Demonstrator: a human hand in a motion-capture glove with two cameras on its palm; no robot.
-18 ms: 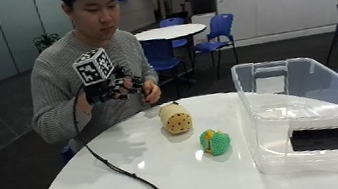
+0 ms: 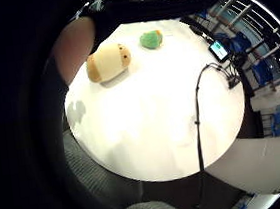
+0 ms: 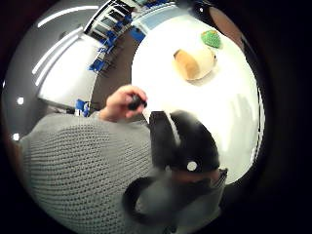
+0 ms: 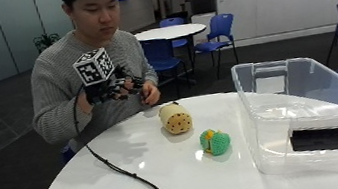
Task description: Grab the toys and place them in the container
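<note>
Two toys lie on the round white table (image 4: 168, 180): a cream plush with dark dots (image 4: 175, 118) and, nearer the container, a green crocheted toy (image 4: 215, 141). A clear plastic container (image 4: 256, 84) stands on the table's right side, with none of the toys in it. My gloved right hand (image 4: 111, 89) is raised in front of the person's chest, above the table's near-left edge and well away from both toys. It holds nothing and its fingers are relaxed. The bare left hand (image 4: 149, 93) touches the glove's side. Both palm views show the cream plush (image 2: 108, 62) (image 3: 195, 63) and green toy (image 2: 150, 39) (image 3: 211, 38) below.
A black cable (image 4: 127, 174) runs from the glove across the table's left part to its front edge. A dark flat piece (image 4: 318, 139) is fixed to the container's front wall. Blue chairs and another round table (image 4: 170, 32) stand behind the person.
</note>
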